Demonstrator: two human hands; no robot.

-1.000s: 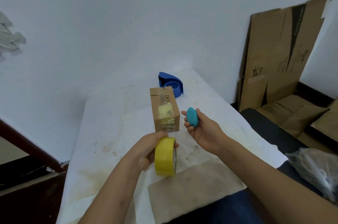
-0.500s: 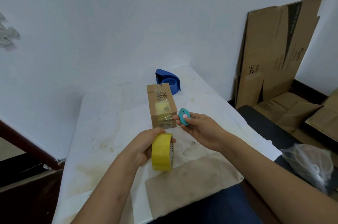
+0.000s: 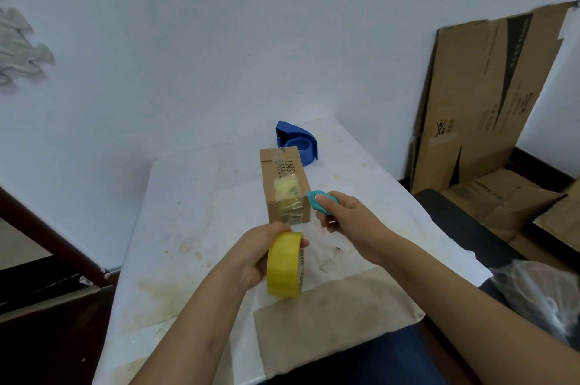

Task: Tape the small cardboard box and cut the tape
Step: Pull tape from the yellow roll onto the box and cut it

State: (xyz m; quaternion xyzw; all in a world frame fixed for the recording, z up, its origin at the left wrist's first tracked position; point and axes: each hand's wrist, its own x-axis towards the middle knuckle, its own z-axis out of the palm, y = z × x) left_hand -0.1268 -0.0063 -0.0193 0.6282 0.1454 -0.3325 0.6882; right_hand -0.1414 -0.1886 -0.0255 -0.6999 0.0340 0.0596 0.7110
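1. Two hands in view. My left hand (image 3: pixel 254 254) grips the yellow tape roll (image 3: pixel 284 263), fingers curled around it, above the white table (image 3: pixel 188 212).
2. Small cardboard box (image 3: pixel 284 183) stands on the table just beyond the roll.
3. My right hand (image 3: pixel 351 221) pinches the teal cutter (image 3: pixel 318 201), touching the box's right edge.

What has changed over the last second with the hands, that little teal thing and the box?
The right hand brought the teal cutter forward and left, from open space to right beside the small cardboard box's near right corner. The left hand kept holding the yellow tape roll just in front of the box. The box and the blue dispenser stayed put.
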